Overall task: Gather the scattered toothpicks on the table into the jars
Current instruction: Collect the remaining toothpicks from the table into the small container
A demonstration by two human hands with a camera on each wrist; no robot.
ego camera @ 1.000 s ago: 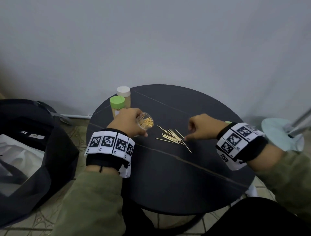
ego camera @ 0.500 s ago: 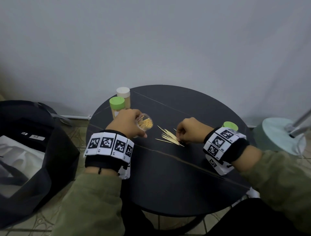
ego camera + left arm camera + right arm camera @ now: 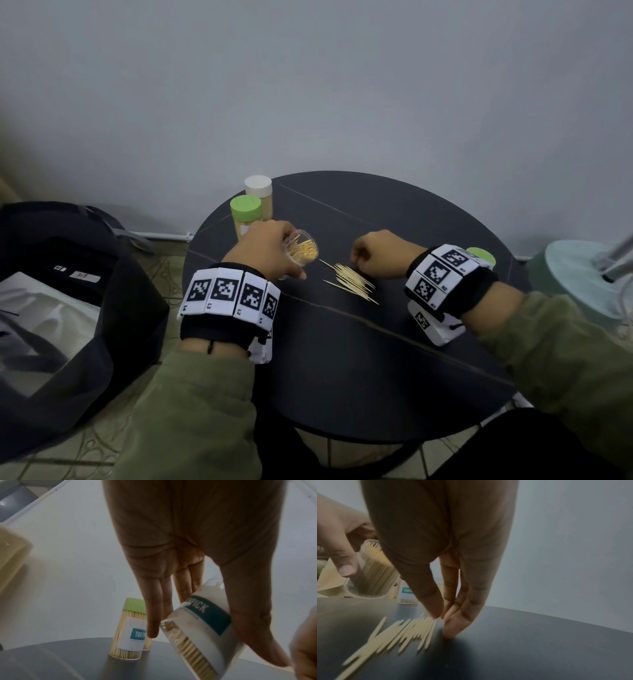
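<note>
The left hand (image 3: 265,248) grips the open, tilted jar (image 3: 303,251) above the counter (image 3: 376,359), while the right hand (image 3: 380,253) pinches at the toothpicks (image 3: 349,282) lying beside it.

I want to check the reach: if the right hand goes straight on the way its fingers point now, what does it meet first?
The right hand points down and leftward: its fingers already meet the near end of the toothpick pile on the table. Beyond, probably the tilted open jar, though depth is unclear.
</note>
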